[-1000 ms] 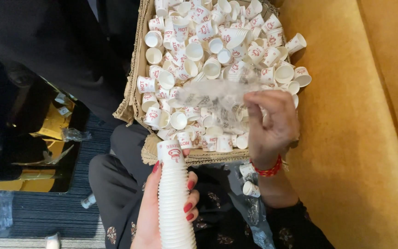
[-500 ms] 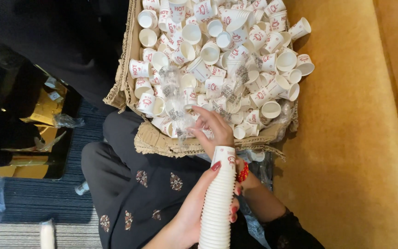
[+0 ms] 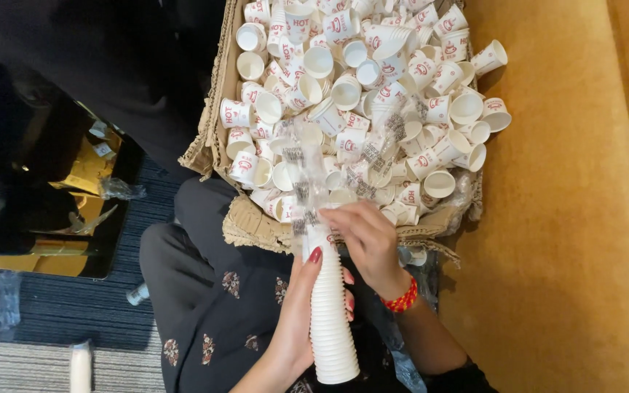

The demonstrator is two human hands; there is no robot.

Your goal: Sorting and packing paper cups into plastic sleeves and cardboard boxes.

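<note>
Nearest to me, the person's left hand [image 3: 307, 320] was wrapped around a tall stack of nested white paper cups [image 3: 331, 313], fingers curled round its middle and thumb pressed on the near side, holding it upright over the dark patterned lap [image 3: 220, 306]. The stack looked very light and a little bendy along its length, with thin walls that would crush under a hard squeeze, so I judged the middle of the column the sensible place to grip.

At the top of that stack, the right hand [image 3: 369, 240], a red beaded bracelet [image 3: 402, 298] at its wrist, was pinching the rim end together with a clear plastic sleeve [image 3: 301, 182]. The sleeve ran up from the stack's top, limp, crinkly and slippery-looking.

Just beyond the stack stood a torn cardboard box [image 3: 256, 229], heaped with loose white cups with red print [image 3: 373, 94] lying every way. To the right of the box ran a mustard-yellow upholstered surface [image 3: 569, 218]; to its left, dark carpet [image 3: 60, 313].
</note>
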